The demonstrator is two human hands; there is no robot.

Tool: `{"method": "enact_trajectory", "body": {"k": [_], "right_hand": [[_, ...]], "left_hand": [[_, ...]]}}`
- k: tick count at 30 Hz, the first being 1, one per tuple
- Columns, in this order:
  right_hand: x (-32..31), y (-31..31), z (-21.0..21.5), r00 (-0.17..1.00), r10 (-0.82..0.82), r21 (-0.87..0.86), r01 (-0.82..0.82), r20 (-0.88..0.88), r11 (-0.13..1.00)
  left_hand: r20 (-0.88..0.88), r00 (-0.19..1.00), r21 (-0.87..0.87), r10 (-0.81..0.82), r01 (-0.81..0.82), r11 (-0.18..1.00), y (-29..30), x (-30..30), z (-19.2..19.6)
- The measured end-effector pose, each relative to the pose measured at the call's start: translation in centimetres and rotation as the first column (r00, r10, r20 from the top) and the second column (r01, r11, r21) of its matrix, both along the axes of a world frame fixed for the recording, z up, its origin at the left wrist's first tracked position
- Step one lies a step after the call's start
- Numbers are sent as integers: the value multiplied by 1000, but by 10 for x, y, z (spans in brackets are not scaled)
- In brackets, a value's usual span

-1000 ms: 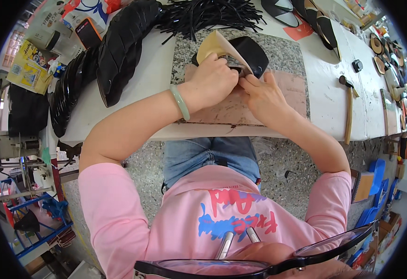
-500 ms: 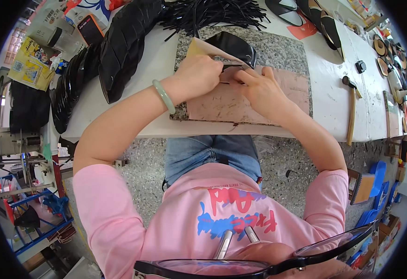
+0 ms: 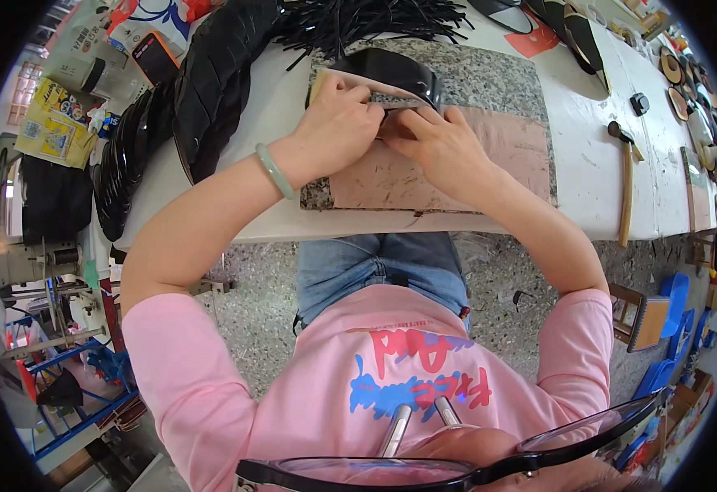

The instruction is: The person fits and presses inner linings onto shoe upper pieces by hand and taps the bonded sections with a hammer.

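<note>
Near the slab's [image 3: 498, 78] far edge, our left hand [image 3: 338, 117] and right hand [image 3: 447, 146] pinch the black piece [image 3: 391, 69], probably steadying it.

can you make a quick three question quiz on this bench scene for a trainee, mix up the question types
1. Multiple choice: which thing are the left hand and the right hand both working on?
a) the heap of thin black strips
b) the glossy black curved piece with a pale lining
c) the clear jar with a black lid

2. True or false: the dark-headed hammer with a long wooden handle lies to the right of the grey speckled stone slab.

3. Fill in: the smooth pale green bangle circles the person's ____ wrist.

Key: 1 b; 2 true; 3 left
</note>
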State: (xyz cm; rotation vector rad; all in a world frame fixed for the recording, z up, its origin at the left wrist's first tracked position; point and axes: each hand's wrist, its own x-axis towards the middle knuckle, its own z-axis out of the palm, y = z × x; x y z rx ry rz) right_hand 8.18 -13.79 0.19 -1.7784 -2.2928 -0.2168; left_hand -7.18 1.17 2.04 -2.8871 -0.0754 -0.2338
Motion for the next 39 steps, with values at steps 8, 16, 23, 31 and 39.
{"method": "enact_trajectory", "body": {"k": [8,16,23,31,39], "right_hand": [[1,3,-5,1000,26,-7,-26,-10,1000],[-8,-17,-17,1000,-28,165,25,11,986],[-15,-10,-8,999,-4,46,1,50,999],[-3,-8,-16,999,1,77,3,-44,997],[-11,6,-4,999,42,28,-43,29,999]], "left_hand": [[117,898,83,-424,416,906,31,-23,23],[-222,935,241,-276,327,914,-18,-37,37],[69,985,-256,159,-136,957,-24,-22,4],[38,962,-385,271,-236,892,-18,-19,-1],[30,961,-196,275,-264,944,-24,-19,8]]}}
